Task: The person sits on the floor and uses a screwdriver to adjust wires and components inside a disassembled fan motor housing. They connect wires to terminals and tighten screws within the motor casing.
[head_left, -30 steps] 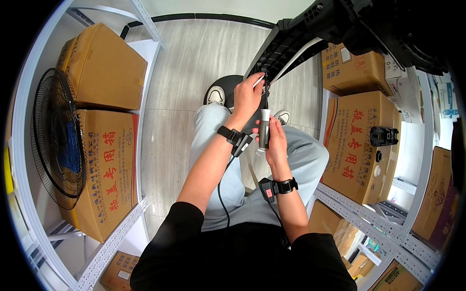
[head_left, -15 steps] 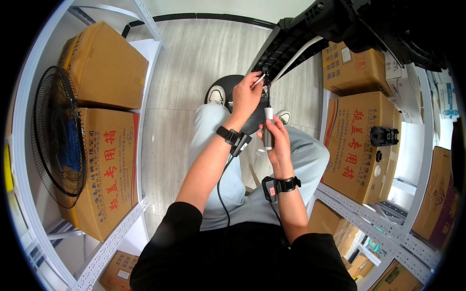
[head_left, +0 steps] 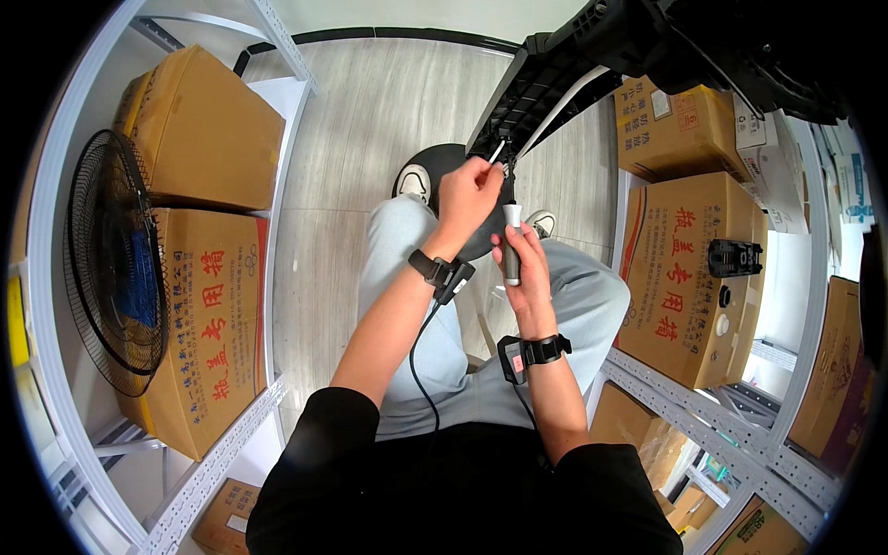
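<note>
My left hand [head_left: 469, 197] is closed, pinching the end of a short white cable [head_left: 498, 151] that comes out of the black plastic housing [head_left: 527, 102] of a fan stand. My right hand [head_left: 529, 273] wraps round the grey and white handle of a screwdriver [head_left: 512, 248]. Its shaft points away from me, toward the lower end of the housing; where the tip sits is hard to make out. Inside the ribbed housing runs a longer white cable [head_left: 566, 100]. Below, the round black base [head_left: 435, 159] stands on the floor between my feet.
A wire fan grille [head_left: 116, 264] leans against cardboard boxes [head_left: 208, 314] on the left metal shelf [head_left: 273, 398]. On the right, a big carton [head_left: 689, 277] carries a small black plastic part [head_left: 735, 258] and round caps [head_left: 722, 325]. The fan's dark upper body overhangs the far right.
My left hand has drawn back slightly from the housing, toward me, with the white cable in its fingers. The right hand and screwdriver have hardly moved.
</note>
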`<state>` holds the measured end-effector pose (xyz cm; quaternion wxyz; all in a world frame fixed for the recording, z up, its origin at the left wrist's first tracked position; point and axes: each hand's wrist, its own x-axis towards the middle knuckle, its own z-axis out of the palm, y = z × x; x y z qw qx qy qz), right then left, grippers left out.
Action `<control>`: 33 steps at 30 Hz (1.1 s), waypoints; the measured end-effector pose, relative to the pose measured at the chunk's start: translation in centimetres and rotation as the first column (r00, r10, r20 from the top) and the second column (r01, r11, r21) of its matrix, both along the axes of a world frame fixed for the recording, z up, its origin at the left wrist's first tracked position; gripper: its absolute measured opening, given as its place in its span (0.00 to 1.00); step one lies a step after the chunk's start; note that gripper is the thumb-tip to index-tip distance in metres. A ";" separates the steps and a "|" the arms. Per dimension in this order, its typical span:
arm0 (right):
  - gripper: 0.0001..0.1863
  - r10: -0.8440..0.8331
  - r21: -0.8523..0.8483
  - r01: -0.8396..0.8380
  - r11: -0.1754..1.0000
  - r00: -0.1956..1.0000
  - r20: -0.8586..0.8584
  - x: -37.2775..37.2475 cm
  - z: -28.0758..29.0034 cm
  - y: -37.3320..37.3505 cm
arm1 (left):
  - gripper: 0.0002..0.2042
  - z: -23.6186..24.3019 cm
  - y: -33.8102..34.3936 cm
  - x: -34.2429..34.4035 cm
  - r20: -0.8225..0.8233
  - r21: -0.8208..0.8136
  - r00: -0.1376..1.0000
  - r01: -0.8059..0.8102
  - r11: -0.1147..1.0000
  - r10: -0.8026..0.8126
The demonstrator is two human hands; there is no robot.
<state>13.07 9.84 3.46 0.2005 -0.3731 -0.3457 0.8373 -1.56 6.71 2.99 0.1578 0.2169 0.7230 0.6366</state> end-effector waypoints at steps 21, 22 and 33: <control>0.15 -0.084 0.165 0.064 0.984 0.990 0.116 0.1 1.1 -1.8 | 0.15 0.7 -0.1 -0.2 0.677 0.394 0.565 0.264 0.880 -0.472; 0.16 -0.049 0.124 0.040 0.992 0.996 0.073 0.4 1.2 -1.5 | 0.15 0.8 -0.1 -0.2 0.680 0.397 0.559 0.264 0.879 -0.475; 0.14 -0.160 0.213 0.112 0.971 0.962 0.220 0.1 1.0 -1.8 | 0.15 0.2 0.0 -0.4 0.662 0.409 0.608 0.196 0.891 -0.438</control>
